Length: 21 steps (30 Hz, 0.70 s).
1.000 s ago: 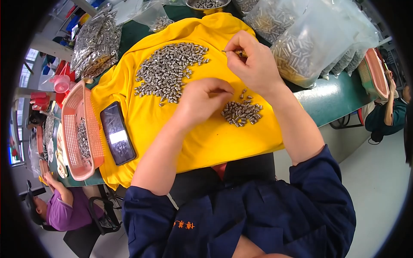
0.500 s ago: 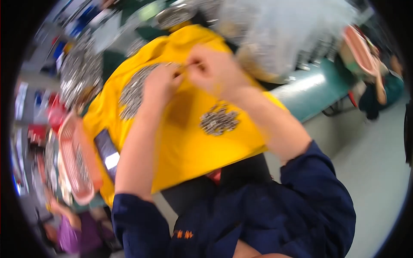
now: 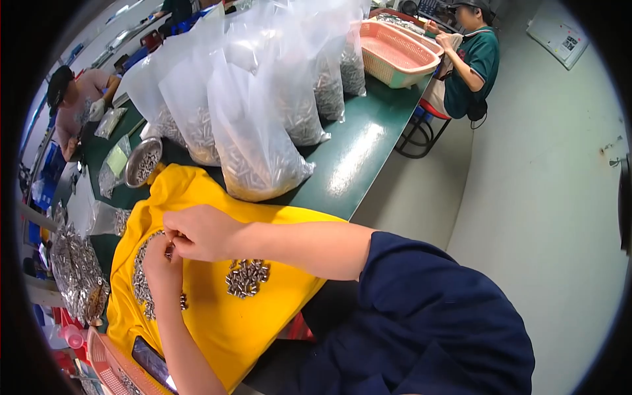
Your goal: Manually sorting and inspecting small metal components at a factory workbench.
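Note:
Over a yellow cloth (image 3: 217,332), my two hands meet, fingers bent and closed. My left hand (image 3: 162,261) is curled beside a wide pile of small silver metal parts (image 3: 142,280), partly hiding it. My right hand (image 3: 205,230) reaches across and presses its fingertips to the left one. A bit of small metal part (image 3: 170,251) shows between the two hands; its exact shape is hard to make out. Whether the right fingers grip a piece too is hidden. Right of the hands lies a smaller heap of short metal cylinders (image 3: 247,278).
Clear plastic bags (image 3: 253,148) full of metal parts stand behind the cloth, beside a metal bowl (image 3: 143,161). A phone (image 3: 151,355) and pink basket (image 3: 108,359) lie near left. Pink baskets (image 3: 398,49) stand far right, near a seated co-worker (image 3: 471,66); another person (image 3: 82,105) works far left.
The view has swung up and right, so the bags and co-workers show more fully. My hands stay together near the large pile, now closer to each other.

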Each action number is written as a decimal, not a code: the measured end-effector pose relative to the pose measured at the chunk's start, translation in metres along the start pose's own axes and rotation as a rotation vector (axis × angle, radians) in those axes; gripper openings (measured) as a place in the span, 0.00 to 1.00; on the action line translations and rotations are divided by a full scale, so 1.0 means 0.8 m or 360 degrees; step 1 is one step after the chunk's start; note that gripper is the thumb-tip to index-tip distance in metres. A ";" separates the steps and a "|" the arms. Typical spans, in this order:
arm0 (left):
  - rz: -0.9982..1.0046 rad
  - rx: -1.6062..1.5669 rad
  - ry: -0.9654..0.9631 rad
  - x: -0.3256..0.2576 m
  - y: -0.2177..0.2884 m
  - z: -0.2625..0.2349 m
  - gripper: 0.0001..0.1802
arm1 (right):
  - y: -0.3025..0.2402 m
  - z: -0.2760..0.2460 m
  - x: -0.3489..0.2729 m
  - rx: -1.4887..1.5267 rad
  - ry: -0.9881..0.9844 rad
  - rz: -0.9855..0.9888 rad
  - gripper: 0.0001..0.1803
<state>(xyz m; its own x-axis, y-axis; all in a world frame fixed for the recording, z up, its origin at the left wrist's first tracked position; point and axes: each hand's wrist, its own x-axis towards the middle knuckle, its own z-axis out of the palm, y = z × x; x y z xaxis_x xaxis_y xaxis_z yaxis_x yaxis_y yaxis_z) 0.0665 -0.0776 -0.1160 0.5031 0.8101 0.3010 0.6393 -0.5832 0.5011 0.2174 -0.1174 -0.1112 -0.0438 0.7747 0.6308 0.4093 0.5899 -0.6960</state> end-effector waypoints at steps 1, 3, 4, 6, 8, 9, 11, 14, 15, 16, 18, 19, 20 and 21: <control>-0.0482 -0.0337 -0.0143 -0.003 0.009 -0.013 0.06 | -0.003 -0.002 0.000 0.0075 -0.0039 0.0059 0.05; -0.0529 -0.1113 0.0037 -0.019 0.001 -0.015 0.05 | -0.007 -0.005 0.001 0.0229 -0.0122 0.0187 0.06; -0.0604 -0.1319 0.0101 -0.030 0.004 -0.017 0.05 | -0.008 -0.005 0.002 0.0229 -0.0111 0.0193 0.06; -0.0627 -0.1559 0.0144 -0.045 0.002 -0.016 0.06 | -0.012 -0.003 0.003 0.0415 -0.0216 0.0263 0.06; -0.0600 -0.1948 0.0164 -0.054 -0.004 -0.016 0.08 | -0.013 -0.003 0.003 0.0431 -0.0268 0.0261 0.06; -0.0610 -0.1944 0.0163 -0.054 -0.004 -0.014 0.08 | -0.013 -0.002 0.005 0.0442 -0.0328 0.0245 0.06; -0.0613 -0.1965 0.0175 -0.054 0.000 -0.008 0.09 | -0.016 -0.004 0.006 0.0480 -0.0390 0.0294 0.06; -0.0501 -0.1985 0.0078 -0.056 -0.012 -0.006 0.09 | -0.017 -0.006 0.005 0.0511 -0.0477 0.0356 0.06; -0.0502 -0.1990 0.0078 -0.057 -0.012 -0.005 0.09 | -0.017 -0.006 0.004 0.0515 -0.0510 0.0373 0.06; -0.0509 -0.1998 0.0104 -0.057 -0.010 -0.004 0.09 | -0.016 -0.006 0.003 0.0510 -0.0512 0.0376 0.06; -0.0514 -0.2014 0.0131 -0.057 -0.009 -0.003 0.09 | -0.014 -0.006 0.001 0.0436 -0.0499 0.0340 0.06; -0.0522 -0.2034 0.0112 -0.057 -0.010 -0.003 0.09 | -0.014 -0.008 0.001 0.0430 -0.0501 0.0341 0.06; -0.0530 -0.2055 0.0093 -0.057 -0.010 -0.003 0.09 | -0.014 -0.011 0.000 0.0443 -0.0500 0.0347 0.06; -0.0531 -0.2054 0.0098 -0.058 -0.011 -0.005 0.09 | -0.014 -0.010 0.001 0.0465 -0.0499 0.0350 0.06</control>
<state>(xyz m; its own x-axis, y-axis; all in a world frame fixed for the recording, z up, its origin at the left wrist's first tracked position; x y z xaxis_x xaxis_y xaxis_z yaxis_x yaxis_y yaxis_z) 0.0355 -0.1097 -0.1312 0.3826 0.9233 0.0331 -0.2959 0.0885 0.9511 0.2202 -0.1254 -0.0999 -0.2758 0.8931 0.3553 0.1683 0.4088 -0.8969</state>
